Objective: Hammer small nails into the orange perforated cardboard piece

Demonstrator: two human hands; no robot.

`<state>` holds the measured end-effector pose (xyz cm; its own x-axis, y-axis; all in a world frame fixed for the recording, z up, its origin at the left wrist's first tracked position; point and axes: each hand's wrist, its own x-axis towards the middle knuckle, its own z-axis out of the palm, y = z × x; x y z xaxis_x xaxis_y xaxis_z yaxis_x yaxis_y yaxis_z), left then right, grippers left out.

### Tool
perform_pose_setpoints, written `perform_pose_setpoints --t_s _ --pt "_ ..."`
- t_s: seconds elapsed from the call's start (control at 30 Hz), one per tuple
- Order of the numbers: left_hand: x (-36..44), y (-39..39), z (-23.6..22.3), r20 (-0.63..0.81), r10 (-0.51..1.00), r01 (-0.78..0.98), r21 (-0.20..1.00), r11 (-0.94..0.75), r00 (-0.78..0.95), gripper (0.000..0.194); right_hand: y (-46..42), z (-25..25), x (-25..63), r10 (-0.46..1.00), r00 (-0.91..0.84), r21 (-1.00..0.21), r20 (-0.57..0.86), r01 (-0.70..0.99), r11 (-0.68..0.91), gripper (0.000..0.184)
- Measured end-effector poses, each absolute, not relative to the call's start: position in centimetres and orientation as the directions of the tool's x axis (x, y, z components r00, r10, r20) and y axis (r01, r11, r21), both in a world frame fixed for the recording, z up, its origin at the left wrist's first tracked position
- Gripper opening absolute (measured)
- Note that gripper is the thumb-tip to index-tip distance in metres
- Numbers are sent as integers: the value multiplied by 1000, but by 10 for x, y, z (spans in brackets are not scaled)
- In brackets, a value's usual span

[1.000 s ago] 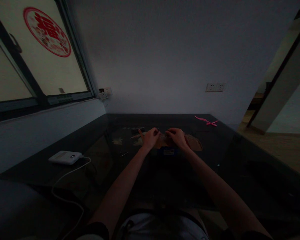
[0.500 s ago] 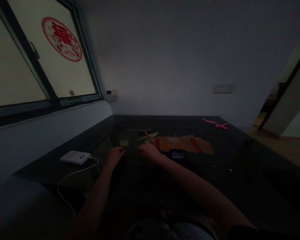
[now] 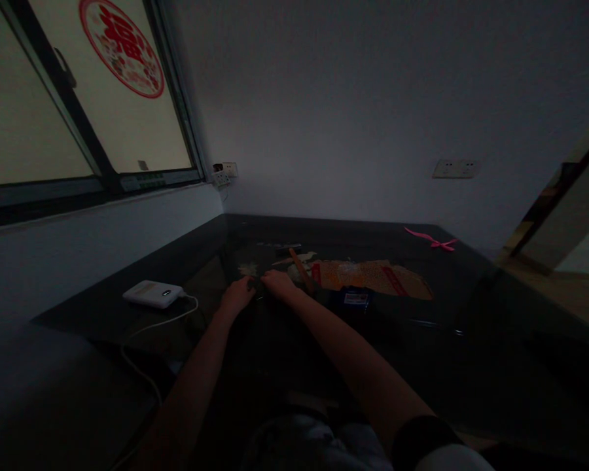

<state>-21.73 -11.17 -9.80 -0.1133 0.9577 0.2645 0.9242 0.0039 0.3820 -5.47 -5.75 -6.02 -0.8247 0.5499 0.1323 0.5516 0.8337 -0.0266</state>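
Over the dark glossy table (image 3: 294, 366), my left hand (image 3: 239, 294) has its fingers curled together; what they pinch, if anything, is too small and dim to make out. My right hand (image 3: 277, 284) is close beside it on the right, fingers bent downward, their tips hidden. A small shiny bit (image 3: 260, 298) shows between the hands. Just beyond the left hand lies a pale, star-like piece (image 3: 248, 269). Right of my right hand, a brown wooden handle (image 3: 300, 265) lies aslant near pale scraps (image 3: 294, 260) and a flat piece of cardboard (image 3: 368, 276) with red stripes.
A dark blue packet (image 3: 356, 298) lies in front of the cardboard. On the left rests a white power bank (image 3: 154, 294) with a cable (image 3: 161, 322) running off the table edge. A pink ribbon (image 3: 434, 243) is at the far right, near the wall.
My hands have come closer together, the left moving right and the right slightly left. The camera view has tilted down a little.
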Motion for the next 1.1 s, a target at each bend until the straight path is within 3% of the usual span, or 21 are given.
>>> perform_pose_setpoints --t_s 0.13,0.3,0.67,0.83,1.1 --pt "-209 -114 -93 238 950 935 336 114 -202 22 -61 -61 -55 518 -842 -80 150 512 856 28" --pt "-203 -114 -90 257 946 954 272 125 -197 22 -64 -60 -44 506 -833 -190 223 472 861 26" --pt "-172 -110 -107 271 938 951 163 -264 214 48 -114 -68 71 495 -762 -363 417 360 859 20" --pt "-165 -107 -109 280 921 931 167 -323 270 47 -117 -78 113 535 -741 -365 406 405 838 20" --pt "-187 -100 -110 371 916 947 208 -244 154 34 -114 -87 76 484 -811 -248 329 420 873 24"
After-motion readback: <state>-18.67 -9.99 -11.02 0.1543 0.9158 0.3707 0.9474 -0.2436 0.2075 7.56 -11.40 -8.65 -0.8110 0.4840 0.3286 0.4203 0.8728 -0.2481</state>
